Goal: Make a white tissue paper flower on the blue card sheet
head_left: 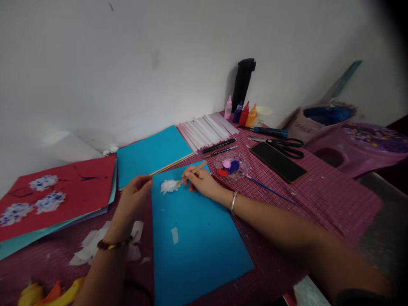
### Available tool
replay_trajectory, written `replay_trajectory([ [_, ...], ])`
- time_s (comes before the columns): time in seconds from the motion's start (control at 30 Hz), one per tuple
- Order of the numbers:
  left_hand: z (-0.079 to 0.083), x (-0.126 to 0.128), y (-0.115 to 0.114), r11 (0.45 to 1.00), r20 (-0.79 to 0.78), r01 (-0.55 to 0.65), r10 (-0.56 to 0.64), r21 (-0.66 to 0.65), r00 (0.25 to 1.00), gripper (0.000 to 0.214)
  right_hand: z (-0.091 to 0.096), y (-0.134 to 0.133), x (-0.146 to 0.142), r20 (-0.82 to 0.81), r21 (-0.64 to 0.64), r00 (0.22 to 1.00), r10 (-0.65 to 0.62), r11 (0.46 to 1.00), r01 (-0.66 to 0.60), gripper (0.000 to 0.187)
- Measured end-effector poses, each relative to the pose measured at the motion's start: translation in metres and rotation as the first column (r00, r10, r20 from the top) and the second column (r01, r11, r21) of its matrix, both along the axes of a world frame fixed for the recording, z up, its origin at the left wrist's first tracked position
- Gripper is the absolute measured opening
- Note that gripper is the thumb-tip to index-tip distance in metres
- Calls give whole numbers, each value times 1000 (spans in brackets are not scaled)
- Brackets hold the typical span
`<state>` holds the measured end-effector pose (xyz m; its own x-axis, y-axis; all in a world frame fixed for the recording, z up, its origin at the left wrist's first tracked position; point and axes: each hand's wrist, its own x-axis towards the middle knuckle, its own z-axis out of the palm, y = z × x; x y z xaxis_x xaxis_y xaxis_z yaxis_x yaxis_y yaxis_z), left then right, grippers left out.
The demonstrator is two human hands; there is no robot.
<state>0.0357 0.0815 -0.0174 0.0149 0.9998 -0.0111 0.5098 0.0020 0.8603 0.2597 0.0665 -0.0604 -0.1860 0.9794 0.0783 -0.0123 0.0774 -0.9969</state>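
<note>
A white paper flower [170, 186] lies near the top of a blue sheet of paper [200, 246]. In my right hand [199, 180] is a short wooden stick [193, 172], pinched between the fingers, its lower tip at the flower's right edge. My left hand [140, 187] is closed left of the flower, thumb and forefinger on the near end of a long thin wooden stick [174, 163]. A small white paper strip [174, 235] rests lower on the blue sheet. Loose white paper pieces [92, 244] lie partly under my left forearm.
At left is a red sheet [92, 187] with blue-white flowers. Another blue sheet [153, 146] and paper strips [207, 129] lie behind. To the right are a paint palette [234, 165], paintbrush [270, 189], scissors [283, 146], phone [277, 161] and paint bottles [244, 112]. A glue gun [51, 293] sits front left.
</note>
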Motion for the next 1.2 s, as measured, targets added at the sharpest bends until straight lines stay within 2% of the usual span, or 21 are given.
replay_trajectory([
  [0.07, 24, -16, -3, 998, -8, -59, 59, 29, 998, 33, 1, 2, 2, -115, -105, 991, -71, 993, 59, 19],
  [0.13, 44, -33, -9, 996, -41, -91, 92, 15, 995, 32, 1, 3, 3, -152, -151, 983, -101, 985, 78, 21],
  [0.23, 54, -57, -22, 996, -108, -36, 27, -82, 994, 31, 1, 4, 3, -126, -136, 991, -48, 990, 31, 20],
  [0.33, 42, -74, -38, 977, -211, 126, -161, -171, 964, 24, 1, 2, 2, -61, -104, 998, 13, 994, -19, 21],
  [0.4, 32, -80, -48, 958, -314, 222, -271, -183, 910, 19, 2, 1, 2, -18, -86, 1000, 10, 996, -11, 21],
  [0.5, 21, -82, -61, 935, -471, 322, -353, -150, 808, 18, 3, 0, 3, 48, -54, 999, -21, 998, 24, 20],
  [0.57, 17, -82, -67, 925, -548, 366, -357, -96, 757, 21, 2, 0, 3, 83, -32, 996, -27, 999, 29, 20],
  [0.7, 10, -84, -77, 923, -677, 383, -269, 22, 685, 13, 1, 0, 3, 108, -16, 994, -15, 1000, 17, 20],
  [0.83, 3, -84, -83, 900, -728, 436, -297, 4, 618, 18, 0, 1, 2, 98, -5, 995, -12, 1000, 12, 20],
  [1.03, -2, -82, -78, 912, -733, 410, -289, -15, 616, 19, 0, 1, 2, 77, -28, 997, -11, 1000, 13, 21],
  [1.1, -1, -83, -76, 919, -717, 394, -263, 18, 646, 21, 0, 1, 2, 73, -36, 997, -14, 999, 17, 20],
  [1.2, 8, -85, -75, 932, -651, 339, -180, 126, 737, 18, 0, 2, 3, 59, -43, 998, -9, 999, 11, 20],
])
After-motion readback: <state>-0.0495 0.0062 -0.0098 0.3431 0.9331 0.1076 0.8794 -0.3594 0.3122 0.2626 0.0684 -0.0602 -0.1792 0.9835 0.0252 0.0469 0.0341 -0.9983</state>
